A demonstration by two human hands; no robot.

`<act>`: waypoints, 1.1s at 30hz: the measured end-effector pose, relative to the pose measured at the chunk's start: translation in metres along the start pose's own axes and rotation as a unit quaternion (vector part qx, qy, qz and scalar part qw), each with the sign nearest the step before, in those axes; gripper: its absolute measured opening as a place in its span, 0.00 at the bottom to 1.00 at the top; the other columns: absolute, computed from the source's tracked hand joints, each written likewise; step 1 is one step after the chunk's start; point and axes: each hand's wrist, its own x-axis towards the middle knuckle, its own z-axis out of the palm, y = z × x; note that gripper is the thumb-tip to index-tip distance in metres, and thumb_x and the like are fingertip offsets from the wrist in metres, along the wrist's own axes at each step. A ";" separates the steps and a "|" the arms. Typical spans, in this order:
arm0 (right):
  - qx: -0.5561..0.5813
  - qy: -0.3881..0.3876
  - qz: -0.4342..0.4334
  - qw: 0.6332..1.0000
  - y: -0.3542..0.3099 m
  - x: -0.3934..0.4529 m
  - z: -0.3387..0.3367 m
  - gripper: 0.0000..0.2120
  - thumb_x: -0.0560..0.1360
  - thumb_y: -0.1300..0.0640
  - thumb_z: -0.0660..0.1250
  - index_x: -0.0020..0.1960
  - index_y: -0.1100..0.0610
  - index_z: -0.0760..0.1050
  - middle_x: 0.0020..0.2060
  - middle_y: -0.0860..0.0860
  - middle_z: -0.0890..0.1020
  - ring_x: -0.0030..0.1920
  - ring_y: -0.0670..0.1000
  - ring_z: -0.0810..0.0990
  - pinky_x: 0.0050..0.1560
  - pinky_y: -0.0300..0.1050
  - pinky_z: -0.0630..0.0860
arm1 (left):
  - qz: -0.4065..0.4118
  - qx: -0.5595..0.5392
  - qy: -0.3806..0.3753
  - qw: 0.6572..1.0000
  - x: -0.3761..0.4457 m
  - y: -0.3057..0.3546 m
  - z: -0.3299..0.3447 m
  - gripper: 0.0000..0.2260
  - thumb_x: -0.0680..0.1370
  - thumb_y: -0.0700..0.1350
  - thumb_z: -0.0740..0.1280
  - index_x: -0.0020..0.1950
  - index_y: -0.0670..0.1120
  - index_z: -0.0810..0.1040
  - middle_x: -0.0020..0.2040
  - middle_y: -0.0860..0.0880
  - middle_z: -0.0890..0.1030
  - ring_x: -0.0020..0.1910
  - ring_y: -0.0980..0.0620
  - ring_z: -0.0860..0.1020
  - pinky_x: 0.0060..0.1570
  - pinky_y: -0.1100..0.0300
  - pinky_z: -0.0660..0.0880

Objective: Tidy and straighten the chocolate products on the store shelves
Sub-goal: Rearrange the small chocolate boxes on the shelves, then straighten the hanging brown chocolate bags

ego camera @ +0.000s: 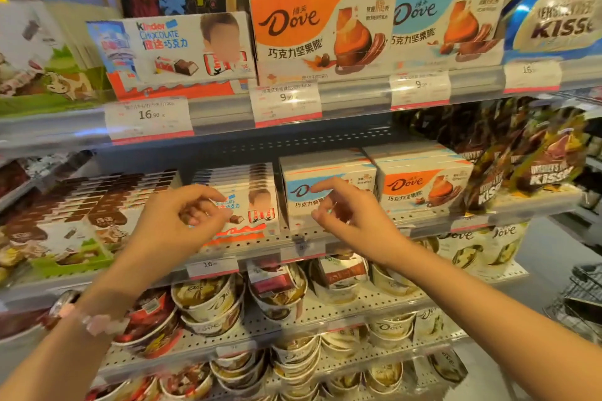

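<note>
My left hand (182, 221) hovers with loosely curled fingers in front of the row of Kinder chocolate boxes (259, 205) on the middle shelf and holds nothing. My right hand (348, 215) hangs just in front of the blue Dove box (301, 194), fingers relaxed and empty. An orange Dove box (420, 189) stands to the right of the blue one. On the top shelf a Kinder box (169, 45), an orange Dove box (319, 32) and a blue Dove box (446, 26) face forward.
Brown and green chocolate boxes (81, 225) fill the middle shelf at left. Hershey's Kisses bags (547, 166) stand at right. Dove cups (208, 299) crowd the lower shelves. A wire basket (583, 299) sits at the far right. Price tags (148, 115) line the shelf edges.
</note>
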 end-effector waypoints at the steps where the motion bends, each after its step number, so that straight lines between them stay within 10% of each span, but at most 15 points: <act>1: 0.012 0.006 0.004 1.000 -0.001 -0.006 -0.003 0.13 0.75 0.57 0.66 0.59 0.51 0.71 0.33 0.43 0.77 0.33 0.45 0.76 0.35 0.39 0.74 | 0.006 -0.004 -0.009 1.000 -0.002 0.003 0.003 0.07 0.71 0.41 0.72 0.45 0.52 0.80 0.39 0.54 0.81 0.38 0.50 0.77 0.35 0.62 0.74; 10: 0.021 0.069 0.070 0.995 -0.007 -0.061 -0.037 0.10 0.75 0.58 0.65 0.56 0.52 0.73 0.32 0.46 0.77 0.31 0.43 0.74 0.33 0.35 0.70 | 0.036 -0.042 -0.120 0.991 -0.007 0.029 0.041 0.08 0.70 0.39 0.73 0.44 0.52 0.80 0.34 0.47 0.79 0.29 0.57 0.72 0.30 0.64 0.71; 22: -0.004 0.161 0.127 0.979 0.050 -0.121 -0.140 0.11 0.75 0.57 0.66 0.51 0.43 0.72 0.38 0.60 0.80 0.38 0.63 0.78 0.40 0.60 0.76 | 0.077 -0.063 -0.179 0.979 0.023 0.093 0.142 0.08 0.71 0.42 0.72 0.45 0.55 0.80 0.37 0.53 0.81 0.33 0.57 0.76 0.37 0.65 0.75; 29: -0.079 0.154 0.142 0.975 0.121 -0.111 -0.240 0.09 0.74 0.57 0.67 0.52 0.48 0.73 0.31 0.46 0.76 0.30 0.43 0.73 0.33 0.38 0.71 | 0.099 -0.027 -0.142 0.985 0.072 0.154 0.241 0.07 0.69 0.46 0.73 0.45 0.53 0.80 0.36 0.56 0.81 0.38 0.62 0.77 0.41 0.68 0.70; 33: -0.158 0.167 0.157 0.960 0.165 -0.097 -0.298 0.07 0.72 0.56 0.68 0.51 0.52 0.76 0.37 0.46 0.79 0.36 0.48 0.77 0.37 0.41 0.72 | 0.105 0.010 -0.111 0.988 0.104 0.185 0.295 0.14 0.67 0.50 0.75 0.50 0.52 0.79 0.45 0.55 0.76 0.45 0.58 0.75 0.43 0.68 0.70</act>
